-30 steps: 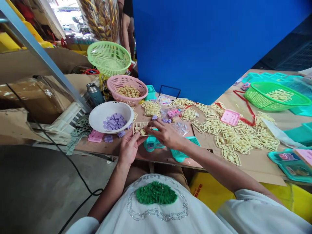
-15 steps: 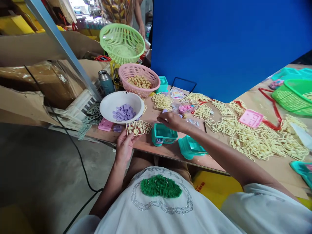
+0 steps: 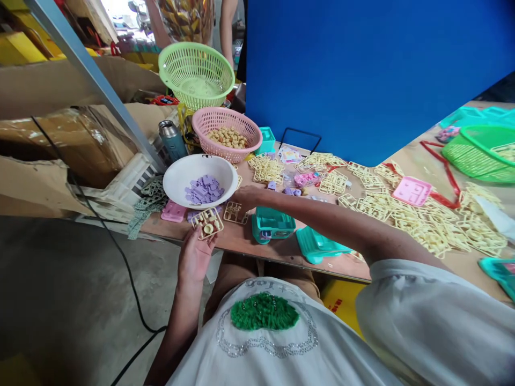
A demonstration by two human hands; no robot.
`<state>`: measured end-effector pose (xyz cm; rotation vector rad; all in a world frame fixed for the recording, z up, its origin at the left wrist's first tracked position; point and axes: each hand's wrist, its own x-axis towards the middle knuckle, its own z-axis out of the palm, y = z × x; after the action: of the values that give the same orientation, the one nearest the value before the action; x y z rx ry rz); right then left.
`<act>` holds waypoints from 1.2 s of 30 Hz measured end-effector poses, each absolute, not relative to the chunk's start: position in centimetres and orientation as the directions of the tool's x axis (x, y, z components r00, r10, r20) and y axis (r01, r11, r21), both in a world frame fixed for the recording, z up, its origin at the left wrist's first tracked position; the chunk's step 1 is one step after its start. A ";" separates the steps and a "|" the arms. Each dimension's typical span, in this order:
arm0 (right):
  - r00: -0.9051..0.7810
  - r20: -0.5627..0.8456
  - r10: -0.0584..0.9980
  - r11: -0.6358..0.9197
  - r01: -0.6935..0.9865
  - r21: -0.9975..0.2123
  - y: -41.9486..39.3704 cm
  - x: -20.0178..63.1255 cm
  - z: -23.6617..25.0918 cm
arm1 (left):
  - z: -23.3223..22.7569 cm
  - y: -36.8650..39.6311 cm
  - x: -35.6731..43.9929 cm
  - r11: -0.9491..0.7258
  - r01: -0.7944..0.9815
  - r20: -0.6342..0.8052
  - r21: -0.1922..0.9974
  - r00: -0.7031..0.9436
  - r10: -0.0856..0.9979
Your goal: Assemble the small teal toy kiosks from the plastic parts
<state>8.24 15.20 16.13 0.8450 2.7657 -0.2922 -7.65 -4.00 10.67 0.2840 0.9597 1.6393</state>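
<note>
The grip of the left hand (image 3: 196, 254) is closed on a cream frame (image 3: 215, 219) by its near edge, the small moulded parts facing up, among them a round part (image 3: 208, 228). To the right of that grip, the right hand (image 3: 247, 198) is down at a second cream frame (image 3: 236, 216) on the counter (image 3: 237, 241); its fingertips are too indistinct to tell whether they hold anything. The white bowl (image 3: 177, 179) of purple pieces (image 3: 204, 188) sits just beyond the left grip, the teal box (image 3: 277, 234) just nearer and to the right of the right hand. Handling this well, I judge, calls for a light pinch on the frames' outer edges, not their thin parts, and a right forearm (image 3: 314, 212) lifted clear of the teal box.
</note>
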 end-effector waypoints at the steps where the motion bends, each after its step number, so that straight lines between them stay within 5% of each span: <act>1: -0.801 -0.308 0.513 0.807 0.572 -0.144 14.9 8.4 16.6 | 10.5 -4.1 -7.9 -0.019 -0.689 -0.291 0.725 -0.331 0.898; 4: -0.852 -0.279 0.443 0.817 0.511 -0.265 13.7 9.5 17.9 | 10.2 -4.3 -8.4 -0.038 -0.647 -0.272 0.761 -0.373 0.887; 9: -0.891 0.065 0.450 0.787 0.361 -0.500 12.7 13.5 20.4 | 11.1 -4.2 -8.0 -0.017 -0.630 -0.260 0.776 -0.345 0.902; 15: -0.860 0.016 0.510 0.324 0.174 -0.930 13.0 16.8 22.0 | 12.5 -2.8 -5.2 0.091 -0.642 -0.254 0.762 -0.167 0.953; 20: -0.859 0.004 0.511 0.220 0.126 -0.967 12.2 17.4 20.9 | 13.5 -1.7 -3.3 0.156 -0.602 -0.226 0.783 -0.042 0.973; 28: -0.760 0.076 0.645 0.388 0.240 -0.890 12.1 20.1 19.5 | 14.9 -1.0 -2.2 0.213 -0.543 -0.231 0.812 0.036 0.972; 36: -0.690 -0.034 0.723 0.080 0.132 -0.988 11.7 22.7 20.4 | 15.5 -0.3 -1.5 0.215 -0.499 -0.227 0.840 0.037 0.973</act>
<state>22.71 11.69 20.39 1.1562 2.5984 -2.2649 -1.50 -0.33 15.47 0.6488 0.9358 1.2601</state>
